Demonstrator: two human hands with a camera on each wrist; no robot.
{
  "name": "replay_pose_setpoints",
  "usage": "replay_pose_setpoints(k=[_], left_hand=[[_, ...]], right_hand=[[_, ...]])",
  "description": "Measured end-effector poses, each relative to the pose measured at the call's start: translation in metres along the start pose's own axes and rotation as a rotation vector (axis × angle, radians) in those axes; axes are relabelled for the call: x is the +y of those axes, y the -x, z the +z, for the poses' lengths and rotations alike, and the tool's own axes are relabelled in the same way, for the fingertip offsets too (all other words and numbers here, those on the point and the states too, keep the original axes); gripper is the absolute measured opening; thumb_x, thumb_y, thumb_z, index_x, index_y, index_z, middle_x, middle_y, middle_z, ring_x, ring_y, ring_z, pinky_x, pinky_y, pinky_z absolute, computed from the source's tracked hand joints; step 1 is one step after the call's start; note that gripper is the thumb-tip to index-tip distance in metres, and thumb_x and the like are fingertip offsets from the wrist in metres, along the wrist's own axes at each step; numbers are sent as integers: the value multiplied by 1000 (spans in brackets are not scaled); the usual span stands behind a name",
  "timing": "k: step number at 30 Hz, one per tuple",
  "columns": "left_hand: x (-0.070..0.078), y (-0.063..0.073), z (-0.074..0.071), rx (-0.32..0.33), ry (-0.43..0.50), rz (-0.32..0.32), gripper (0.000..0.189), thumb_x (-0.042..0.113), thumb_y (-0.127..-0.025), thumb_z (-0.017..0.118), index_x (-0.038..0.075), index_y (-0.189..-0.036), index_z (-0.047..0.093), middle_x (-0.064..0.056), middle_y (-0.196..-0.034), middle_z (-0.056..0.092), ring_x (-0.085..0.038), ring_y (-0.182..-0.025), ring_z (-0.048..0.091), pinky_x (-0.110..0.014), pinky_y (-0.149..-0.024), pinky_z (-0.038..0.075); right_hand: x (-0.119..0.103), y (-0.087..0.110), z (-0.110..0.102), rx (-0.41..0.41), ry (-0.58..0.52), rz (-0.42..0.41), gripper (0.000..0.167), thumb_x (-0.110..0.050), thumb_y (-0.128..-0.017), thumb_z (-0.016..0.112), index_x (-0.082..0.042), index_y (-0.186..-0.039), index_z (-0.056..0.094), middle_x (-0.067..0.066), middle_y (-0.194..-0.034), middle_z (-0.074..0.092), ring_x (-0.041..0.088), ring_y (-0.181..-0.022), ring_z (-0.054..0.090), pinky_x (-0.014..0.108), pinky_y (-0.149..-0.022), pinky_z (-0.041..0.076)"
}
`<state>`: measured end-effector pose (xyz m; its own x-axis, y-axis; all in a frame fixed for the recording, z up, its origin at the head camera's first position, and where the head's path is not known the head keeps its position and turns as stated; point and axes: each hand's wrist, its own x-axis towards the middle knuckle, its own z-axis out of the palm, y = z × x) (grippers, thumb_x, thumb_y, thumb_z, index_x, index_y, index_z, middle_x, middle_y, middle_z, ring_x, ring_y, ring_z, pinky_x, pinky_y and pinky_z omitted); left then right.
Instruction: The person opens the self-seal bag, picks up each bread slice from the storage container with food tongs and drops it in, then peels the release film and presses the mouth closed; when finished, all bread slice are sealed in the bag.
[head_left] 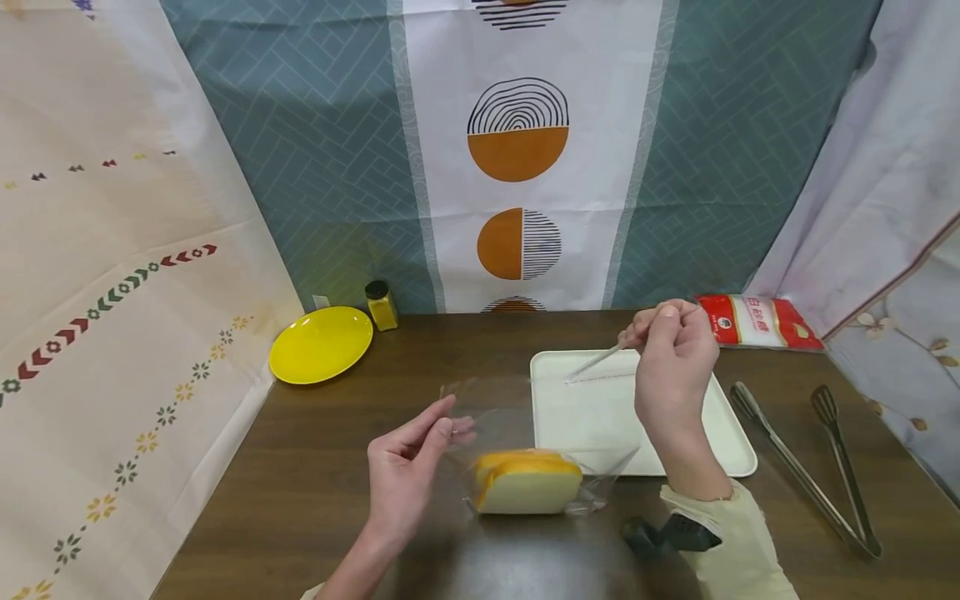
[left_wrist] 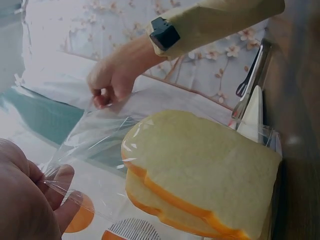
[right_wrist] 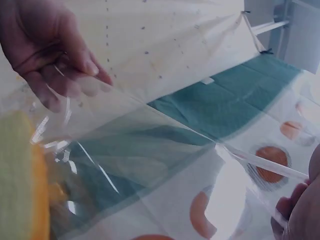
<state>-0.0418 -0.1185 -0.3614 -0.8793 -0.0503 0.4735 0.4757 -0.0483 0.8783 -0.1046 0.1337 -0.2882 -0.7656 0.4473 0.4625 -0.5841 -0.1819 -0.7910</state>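
Note:
Several slices of bread [head_left: 529, 492] with orange-yellow crust stand together inside a clear plastic bag [left_wrist: 102, 137] on the table's near side. My left hand [head_left: 408, 462] pinches the left end of the bag's upper edge between thumb and fingers. Higher up and to the right, my right hand [head_left: 678, 358] pinches the end of a narrow clear strip [right_wrist: 265, 164] that runs to the bag's upper edge. Between the two hands the thin film is drawn tight, above and behind the bread.
A white tray [head_left: 585, 425] lies behind the bread, partly under my right arm. Metal tongs [head_left: 806, 483] lie open at right. A red and white packet [head_left: 757, 322] is at the back right. At the back left are a yellow plate [head_left: 321, 346] and a black-capped yellow jar [head_left: 382, 308].

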Motion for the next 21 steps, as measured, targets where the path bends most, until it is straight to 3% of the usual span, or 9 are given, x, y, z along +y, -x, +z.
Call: replay_pose_setpoints(k=[3, 7, 12, 21], left_hand=[[0, 0, 0, 3, -6, -5, 28, -6, -96, 61, -6, -124, 67, -19, -96, 74, -24, -83, 74, -34, -95, 50], [-1, 0, -1, 10, -10, -14, 28, -4, -97, 61, -5, -124, 68, -19, -96, 74, -24, -83, 74, -35, -94, 51], [-2, -1, -1, 13, -5, -17, 28, -4, -97, 61, -5, -125, 67, -20, -96, 74, -25, -84, 74, -36, -93, 51], [-2, -3, -3, 9, -4, -17, 29, -4, -97, 60, -5, -125, 67, -19, -96, 74, -25, -84, 74, -36, -95, 50]], right_hand=[[1, -7, -5, 76, -73, -9, 16, -5, -103, 49, -3, -88, 50, 10, -67, 49, 16, -57, 48, 23, -61, 53], [5, -15, -11, 131, -147, -84, 13, -1, -101, 52, -2, -89, 50, 10, -64, 47, 15, -54, 47, 23, -57, 53], [10, -26, -23, 153, -213, -150, 9, 4, -98, 57, 1, -99, 48, 12, -64, 49, 18, -57, 50, 26, -62, 56], [4, -40, -57, 154, -348, -90, 24, 9, -87, 70, 6, -102, 52, 16, -72, 57, 23, -63, 64, 33, -78, 59]])
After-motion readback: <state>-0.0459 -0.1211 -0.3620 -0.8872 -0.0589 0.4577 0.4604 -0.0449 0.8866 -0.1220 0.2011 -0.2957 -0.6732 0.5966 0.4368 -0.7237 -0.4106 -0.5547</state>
